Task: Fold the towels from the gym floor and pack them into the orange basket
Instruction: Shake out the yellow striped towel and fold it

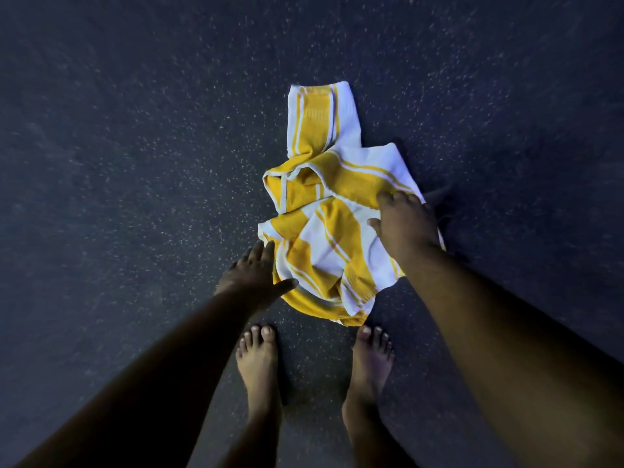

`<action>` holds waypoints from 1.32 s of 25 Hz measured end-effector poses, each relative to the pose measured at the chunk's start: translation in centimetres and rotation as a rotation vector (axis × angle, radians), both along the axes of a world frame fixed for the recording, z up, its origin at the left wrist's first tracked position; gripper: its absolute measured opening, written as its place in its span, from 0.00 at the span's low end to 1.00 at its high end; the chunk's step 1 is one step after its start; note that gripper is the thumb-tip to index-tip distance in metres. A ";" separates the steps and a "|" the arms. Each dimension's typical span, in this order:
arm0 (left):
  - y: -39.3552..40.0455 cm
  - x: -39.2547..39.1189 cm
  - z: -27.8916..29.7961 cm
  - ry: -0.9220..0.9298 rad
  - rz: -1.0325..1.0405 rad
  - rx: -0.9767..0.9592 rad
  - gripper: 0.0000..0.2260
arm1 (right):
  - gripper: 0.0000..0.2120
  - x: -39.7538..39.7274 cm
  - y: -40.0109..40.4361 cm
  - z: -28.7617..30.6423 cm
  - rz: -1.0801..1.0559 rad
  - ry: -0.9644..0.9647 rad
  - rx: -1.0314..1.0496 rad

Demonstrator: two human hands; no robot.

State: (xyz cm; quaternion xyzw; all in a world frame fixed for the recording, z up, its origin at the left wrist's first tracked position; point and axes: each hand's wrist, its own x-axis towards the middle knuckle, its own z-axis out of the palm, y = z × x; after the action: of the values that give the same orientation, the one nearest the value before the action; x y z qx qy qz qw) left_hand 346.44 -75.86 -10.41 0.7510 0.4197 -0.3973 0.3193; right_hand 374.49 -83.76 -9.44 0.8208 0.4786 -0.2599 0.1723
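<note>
A yellow and white striped towel (324,204) lies crumpled on the dark speckled gym floor, in the middle of the view. My left hand (251,275) reaches down at the towel's near left edge, fingers straight, thumb spread and touching the yellow hem. My right hand (403,221) lies over the towel's right side with its fingers curled down onto the cloth. Whether those fingers pinch the cloth is not clear. The orange basket is not in view.
The dark rubber floor (135,163) with pale flecks stretches all around the towel. My two bare feet (258,363) (369,359) stand just in front of the towel's near edge.
</note>
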 end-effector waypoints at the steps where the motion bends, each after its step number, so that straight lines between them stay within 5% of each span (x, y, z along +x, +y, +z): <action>1: 0.1 -0.1 -0.6 0.006 -0.008 0.003 0.48 | 0.13 -0.1 0.0 -0.5 0.010 -0.019 0.003; 7: 0.2 0.0 1.2 -0.015 -0.010 -0.002 0.48 | 0.09 -1.6 -0.9 1.6 -0.001 -0.028 0.032; 13: 0.1 0.8 1.7 -0.027 -0.076 0.027 0.47 | 0.21 -0.6 0.6 1.0 0.038 -0.051 0.050; 20: -0.4 0.0 0.7 -0.012 -0.071 0.060 0.47 | 0.11 -2.0 -0.1 0.0 0.010 -0.032 0.071; 25: -1.4 -0.3 9.2 -0.016 -0.012 0.038 0.48 | 0.09 -4.6 -4.7 9.5 0.000 0.046 0.113; 29: -2.7 0.6 19.4 -0.050 -0.007 0.018 0.47 | 0.19 -7.0 -7.7 19.2 -0.126 0.130 0.073; 33: -5.2 0.6 31.9 -0.090 0.003 0.020 0.47 | 0.12 -8.6 -10.6 30.9 -0.217 0.135 0.045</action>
State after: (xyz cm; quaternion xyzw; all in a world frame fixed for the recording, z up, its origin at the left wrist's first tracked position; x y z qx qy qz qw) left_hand 347.00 -81.07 21.52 0.7707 0.4100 -0.3584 0.3310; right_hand 365.87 -94.35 21.45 0.8521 0.4031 -0.3210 0.0918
